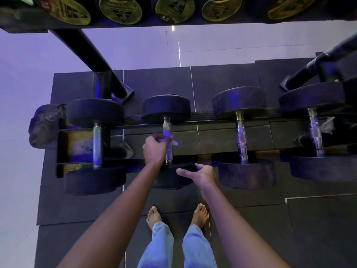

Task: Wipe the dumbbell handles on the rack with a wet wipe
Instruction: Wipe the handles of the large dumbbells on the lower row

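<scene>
Several black dumbbells lie side by side on the low rack (231, 132), their metal handles pointing toward me. My left hand (154, 147) grips a white wet wipe (172, 141) wrapped against the handle of the second dumbbell from the left (167, 128). My right hand (201, 176) hovers with relaxed fingers over that dumbbell's near head (173, 180), holding nothing. The handles of the neighbouring dumbbells (97, 144) (241, 138) (315, 132) are bare.
An upper rack tier with yellow-faced dumbbell ends (120, 10) hangs overhead at the top. Black diagonal rack posts (90, 55) (316, 64) rise at left and right. A crumpled dark bag (46, 124) sits at the rack's left end. My bare feet (177, 215) stand on rubber floor mats.
</scene>
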